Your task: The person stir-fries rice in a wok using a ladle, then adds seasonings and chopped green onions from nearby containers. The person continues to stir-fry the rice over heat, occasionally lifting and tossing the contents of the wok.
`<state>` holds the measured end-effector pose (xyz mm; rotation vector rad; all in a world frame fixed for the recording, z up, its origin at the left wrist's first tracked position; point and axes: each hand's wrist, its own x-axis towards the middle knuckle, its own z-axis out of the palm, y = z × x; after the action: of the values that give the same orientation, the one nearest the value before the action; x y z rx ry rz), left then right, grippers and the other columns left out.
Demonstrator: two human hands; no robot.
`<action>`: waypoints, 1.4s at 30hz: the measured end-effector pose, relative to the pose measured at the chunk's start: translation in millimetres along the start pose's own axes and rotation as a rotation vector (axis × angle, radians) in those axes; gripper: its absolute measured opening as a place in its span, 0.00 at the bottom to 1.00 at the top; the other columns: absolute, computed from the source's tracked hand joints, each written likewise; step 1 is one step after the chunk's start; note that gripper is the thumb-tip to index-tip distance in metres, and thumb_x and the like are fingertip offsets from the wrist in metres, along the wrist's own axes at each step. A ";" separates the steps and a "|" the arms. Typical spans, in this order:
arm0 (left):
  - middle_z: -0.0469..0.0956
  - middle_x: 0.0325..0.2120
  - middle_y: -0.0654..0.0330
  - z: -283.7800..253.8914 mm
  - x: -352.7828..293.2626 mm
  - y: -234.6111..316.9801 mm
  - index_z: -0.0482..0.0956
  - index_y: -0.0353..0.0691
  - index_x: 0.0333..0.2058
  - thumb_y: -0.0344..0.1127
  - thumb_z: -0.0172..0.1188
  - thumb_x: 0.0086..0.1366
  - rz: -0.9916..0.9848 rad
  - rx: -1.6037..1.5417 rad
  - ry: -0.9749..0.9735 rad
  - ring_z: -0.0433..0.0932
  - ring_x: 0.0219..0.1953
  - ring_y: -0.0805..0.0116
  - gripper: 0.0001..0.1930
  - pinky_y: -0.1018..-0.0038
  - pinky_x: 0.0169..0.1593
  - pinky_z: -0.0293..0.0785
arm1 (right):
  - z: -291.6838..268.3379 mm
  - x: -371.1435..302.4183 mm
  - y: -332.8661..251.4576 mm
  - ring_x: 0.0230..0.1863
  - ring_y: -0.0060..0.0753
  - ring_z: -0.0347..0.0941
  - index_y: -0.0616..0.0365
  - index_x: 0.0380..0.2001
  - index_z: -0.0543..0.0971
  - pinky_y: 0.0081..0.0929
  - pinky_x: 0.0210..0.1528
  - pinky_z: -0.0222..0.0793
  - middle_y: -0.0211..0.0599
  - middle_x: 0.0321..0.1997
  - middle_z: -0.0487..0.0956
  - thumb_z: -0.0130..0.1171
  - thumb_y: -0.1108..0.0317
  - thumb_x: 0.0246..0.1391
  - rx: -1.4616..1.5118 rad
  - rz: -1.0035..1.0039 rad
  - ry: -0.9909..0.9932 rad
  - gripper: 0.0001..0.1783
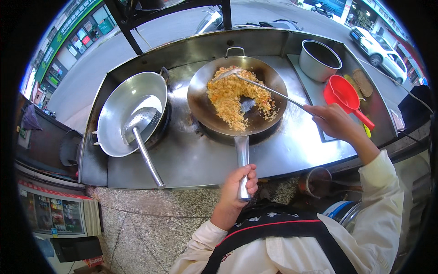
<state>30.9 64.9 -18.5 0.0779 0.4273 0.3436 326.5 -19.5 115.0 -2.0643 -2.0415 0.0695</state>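
Ahead of our hands, the table [194, 168] ends in a raised metal wall; its front edge runs by our left hand [243, 181]. Bare steel opens left of that hand and between both hands, while a red scoop [340, 93] and a pot [315, 68] crowd the space beyond our right hand [332, 119]. Our left fingers wrap the handle of the pan [200, 93], straight ahead, holding fried rice [223, 100]. Our right hand is closed round the ladle [278, 92], its head at the rice's far side.
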 end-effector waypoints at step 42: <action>0.66 0.20 0.64 0.6 4.3 -1.7 0.70 0.33 0.36 0.32 0.53 0.62 0.024 0.020 -0.013 0.64 0.17 0.77 0.08 0.80 0.17 0.63 | -155.4 -95.3 -113.1 0.17 0.40 0.73 0.66 0.47 0.74 0.34 0.22 0.64 0.47 0.21 0.76 0.57 0.80 0.45 -0.074 0.136 -0.366 0.21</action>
<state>35.4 64.8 -19.9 0.1045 0.4175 0.3619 244.2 -135.1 276.0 -2.3797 -2.1226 0.4315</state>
